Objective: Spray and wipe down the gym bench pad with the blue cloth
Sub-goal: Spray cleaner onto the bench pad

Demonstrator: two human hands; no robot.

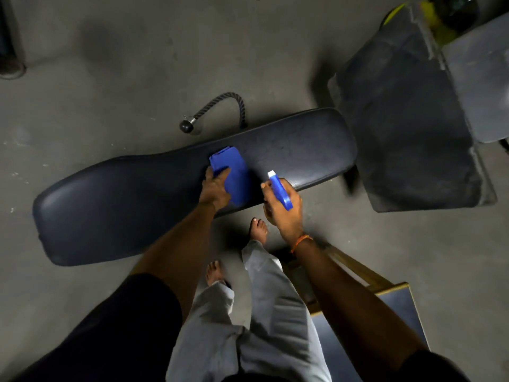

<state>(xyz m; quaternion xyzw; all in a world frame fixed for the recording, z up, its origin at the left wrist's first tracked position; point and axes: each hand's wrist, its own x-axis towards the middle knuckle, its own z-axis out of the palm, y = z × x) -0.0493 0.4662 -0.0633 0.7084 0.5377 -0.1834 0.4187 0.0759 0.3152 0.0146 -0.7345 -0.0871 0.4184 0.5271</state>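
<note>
A long dark bench pad (110,199) lies across the middle of the view, from lower left to upper right. A folded blue cloth (234,172) rests on its middle. My left hand (214,188) holds the cloth against the pad, thumb laid over its left part. My right hand (283,210) grips a spray bottle (279,188) with a blue head and white nozzle just above the pad's near edge, right of the cloth. The nozzle points toward the pad's right part. The bottle's body is hidden under my hand.
A second, dusty padded seat (407,128) stands at the right, close to the bench end. A black rope handle (220,106) lies on the concrete floor behind the bench. My bare feet (259,230) stand by the near edge. A wood-edged board (385,296) sits at lower right.
</note>
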